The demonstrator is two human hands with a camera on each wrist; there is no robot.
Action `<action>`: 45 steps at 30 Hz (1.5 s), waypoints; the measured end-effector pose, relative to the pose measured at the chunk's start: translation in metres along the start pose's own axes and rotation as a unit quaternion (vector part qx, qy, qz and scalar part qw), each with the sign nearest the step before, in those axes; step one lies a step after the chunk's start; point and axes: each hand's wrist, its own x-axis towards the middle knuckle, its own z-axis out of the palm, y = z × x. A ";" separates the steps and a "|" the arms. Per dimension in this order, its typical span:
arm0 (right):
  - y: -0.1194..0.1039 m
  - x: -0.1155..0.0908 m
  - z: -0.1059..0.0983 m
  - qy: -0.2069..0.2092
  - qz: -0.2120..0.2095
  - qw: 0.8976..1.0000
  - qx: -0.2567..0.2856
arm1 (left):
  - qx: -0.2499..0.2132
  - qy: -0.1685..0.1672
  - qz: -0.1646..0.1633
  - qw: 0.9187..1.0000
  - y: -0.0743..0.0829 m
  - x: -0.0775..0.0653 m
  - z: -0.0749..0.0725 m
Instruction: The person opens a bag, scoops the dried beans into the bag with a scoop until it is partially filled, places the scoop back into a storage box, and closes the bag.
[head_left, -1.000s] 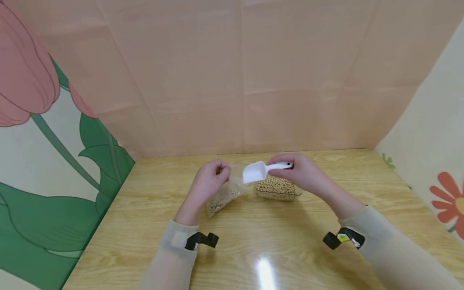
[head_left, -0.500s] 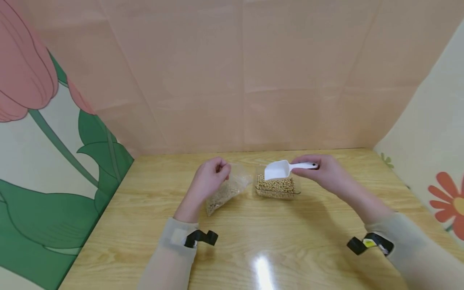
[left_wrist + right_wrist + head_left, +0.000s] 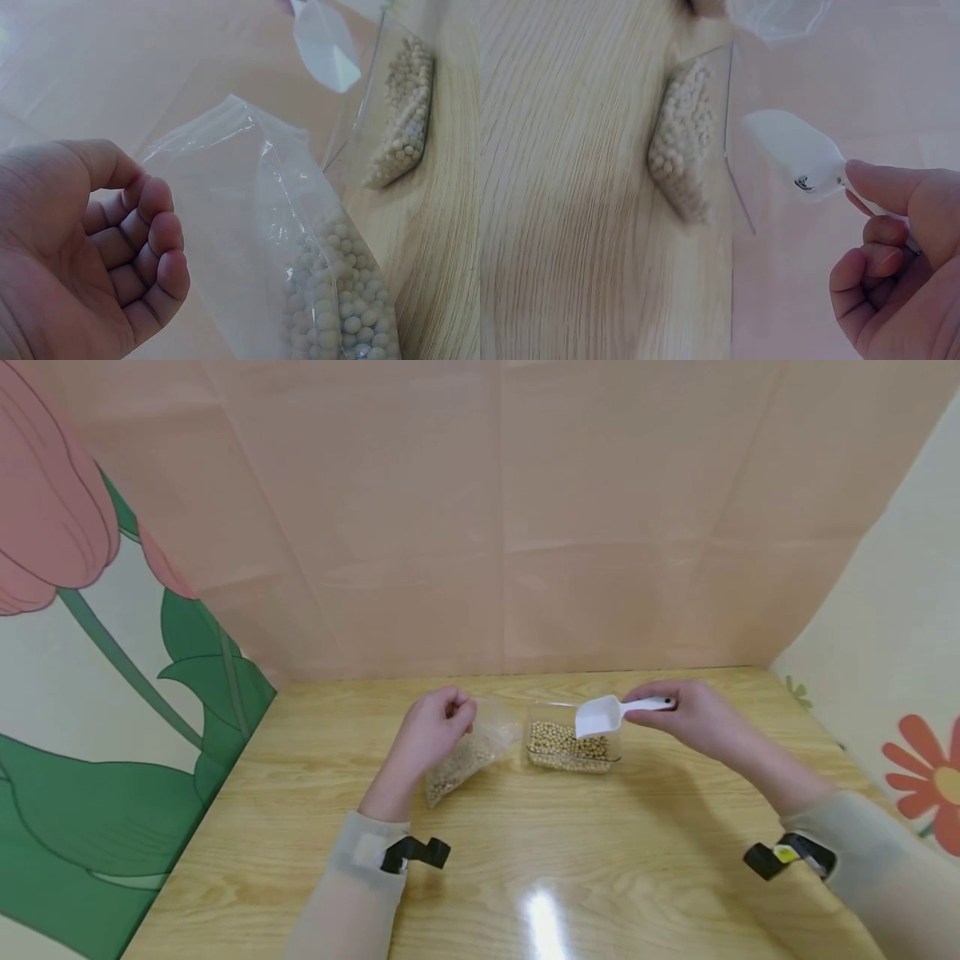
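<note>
My left hand (image 3: 435, 727) pinches the upper edge of a clear plastic bag (image 3: 480, 739) between thumb and forefinger, the other fingers curled. Soybeans (image 3: 356, 307) fill the lower part of this bag, which stands slanted on the table. By its handle, my right hand (image 3: 693, 714) holds a small white scoop (image 3: 597, 717) above the right side of a clear plastic box (image 3: 573, 760). No beans show in the scoop's bowl. Inside the box lies a layer of soybeans (image 3: 555, 739), partly covered by the scoop in the head view.
Bag and box stand close together on a wood-grain table (image 3: 495, 860), the box right of the bag. A pink sheet (image 3: 495, 527) hangs behind the table's back edge. Flower-printed panels (image 3: 217, 693) border the sides.
My right hand has carried the scoop rightward from over the bag's mouth to over the box. The left hand has stayed in place with the bag.
</note>
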 end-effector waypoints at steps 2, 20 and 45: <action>0.002 0.001 -0.001 -0.001 0.000 1.000 -0.003 | 0.000 0.001 0.000 1.000 0.000 0.000 0.000; 0.009 0.015 0.000 -0.046 -0.033 0.997 -0.049 | -0.002 0.001 -0.009 1.000 -0.001 0.000 0.000; 0.012 0.026 0.019 -0.096 -0.024 0.994 -0.037 | -0.007 0.002 -0.006 1.000 0.000 0.000 0.000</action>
